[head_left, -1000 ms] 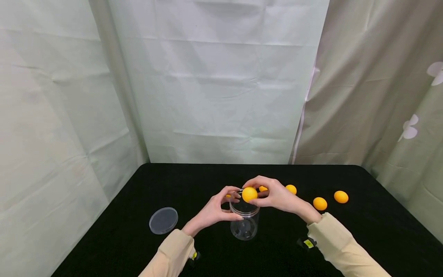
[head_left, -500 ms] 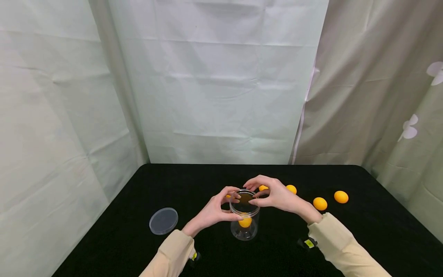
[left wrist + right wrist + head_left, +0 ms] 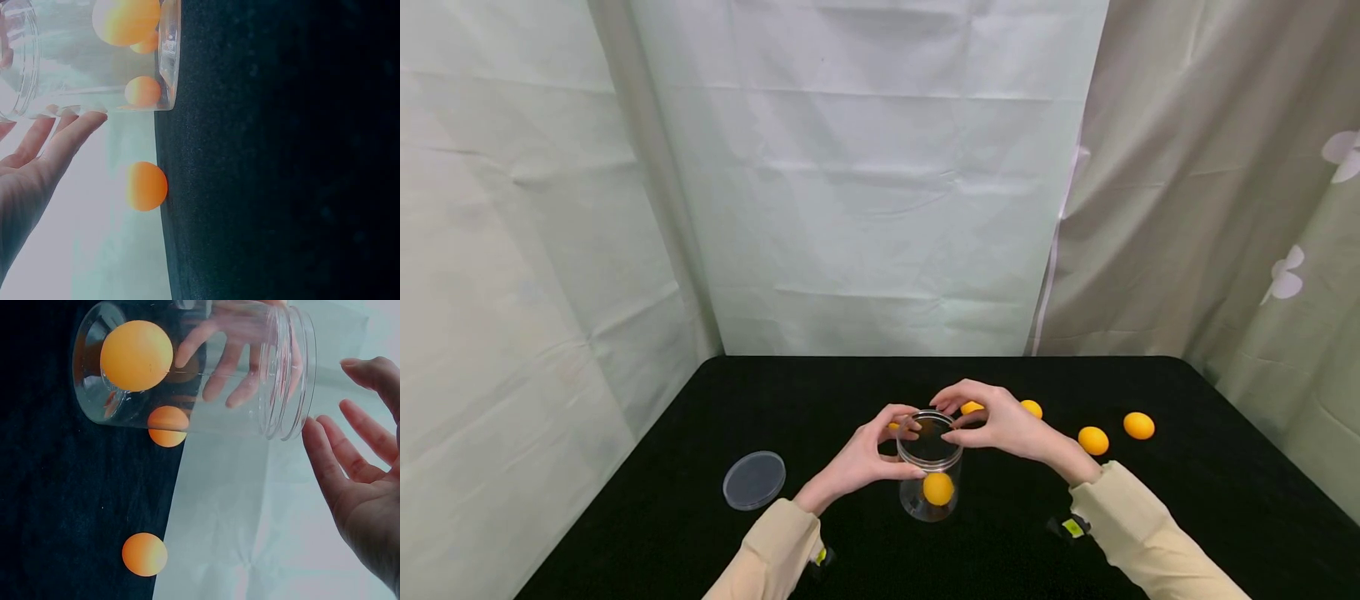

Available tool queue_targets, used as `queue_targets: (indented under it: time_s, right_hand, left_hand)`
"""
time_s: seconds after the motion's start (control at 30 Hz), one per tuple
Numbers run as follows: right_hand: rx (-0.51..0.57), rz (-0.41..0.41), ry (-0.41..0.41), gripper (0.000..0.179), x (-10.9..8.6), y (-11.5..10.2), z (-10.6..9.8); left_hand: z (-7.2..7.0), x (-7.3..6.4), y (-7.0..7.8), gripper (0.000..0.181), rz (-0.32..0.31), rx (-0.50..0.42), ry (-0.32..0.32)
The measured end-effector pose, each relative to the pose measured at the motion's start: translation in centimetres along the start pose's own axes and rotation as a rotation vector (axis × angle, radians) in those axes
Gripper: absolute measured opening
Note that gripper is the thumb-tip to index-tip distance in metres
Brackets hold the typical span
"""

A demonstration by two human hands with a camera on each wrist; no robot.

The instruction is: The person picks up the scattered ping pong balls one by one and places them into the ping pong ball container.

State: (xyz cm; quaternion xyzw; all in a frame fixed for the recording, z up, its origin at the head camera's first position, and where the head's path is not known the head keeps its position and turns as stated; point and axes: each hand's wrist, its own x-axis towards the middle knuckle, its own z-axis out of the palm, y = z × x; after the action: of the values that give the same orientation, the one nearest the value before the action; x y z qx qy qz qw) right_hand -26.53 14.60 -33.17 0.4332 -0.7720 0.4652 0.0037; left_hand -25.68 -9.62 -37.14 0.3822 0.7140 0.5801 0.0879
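Observation:
A clear plastic jar [image 3: 913, 500] stands upright and uncapped on the black table. Inside it, near the bottom, is one orange ping-pong ball [image 3: 938, 489]. My left hand [image 3: 874, 450] grips the jar at its neck, thumb on the near side and fingers on the far side. At the right of the mouth, my right hand [image 3: 996, 422] holds nothing; its fingers are spread and loosely bent, with fingertips right at the rim in the right wrist view. Through the jar wall there, the left fingers [image 3: 222, 369] show. The clear round lid [image 3: 754, 481] lies to the left.
Several more orange balls sit on the table: one ball [image 3: 893, 426] partly behind my left fingers, another ball [image 3: 972, 407] behind my right hand, and a ball [image 3: 1139, 426] farthest right. Pale curtains [image 3: 880, 208] hang beyond the black tabletop [image 3: 820, 383].
The ping-pong ball has left my right fingers, dropped through the jar's mouth and settled near the bottom, a little to the right. Both hands have stayed almost in place.

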Motion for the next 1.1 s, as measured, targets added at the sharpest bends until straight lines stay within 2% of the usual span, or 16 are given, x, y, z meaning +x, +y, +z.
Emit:
queue_targets:
  time_s: [0.17, 0.37, 0.43, 0.6, 0.97, 1.1]
  right_hand:
    - [0.006, -0.005, 0.006, 0.041, -0.2, -0.5, -0.2]
    - [-0.026, 0.019, 0.025, 0.039, -0.5, -2.9, -0.9]
    - [-0.043, 0.026, 0.035, 0.038, -0.6, -3.4, -1.2]
    - [-0.051, 0.039, 0.061, 0.038, -1.1, -3.1, -2.0]
    - [-0.092, 0.075, 0.116, 0.038, -2.2, -2.3, -3.6]
    - [-0.092, 0.093, 0.135, 0.037, -2.8, -2.1, -4.0]
  left_hand:
    - [-0.1, 0.0, -0.1, 0.063, -0.008, 0.009, -0.003]
    - [-0.1, 0.0, -0.1, 0.064, -0.024, 0.023, 0.003]
    - [-0.2, 0.1, -1.0, 0.064, -0.016, 0.034, 0.014]
    - [-0.4, 0.3, -3.2, 0.064, -0.02, 0.057, 0.036]
    - [-0.5, 0.4, -3.3, 0.064, -0.035, 0.042, 0.03]
    - [-0.4, 0.4, -2.9, 0.065, -0.049, 0.036, 0.019]
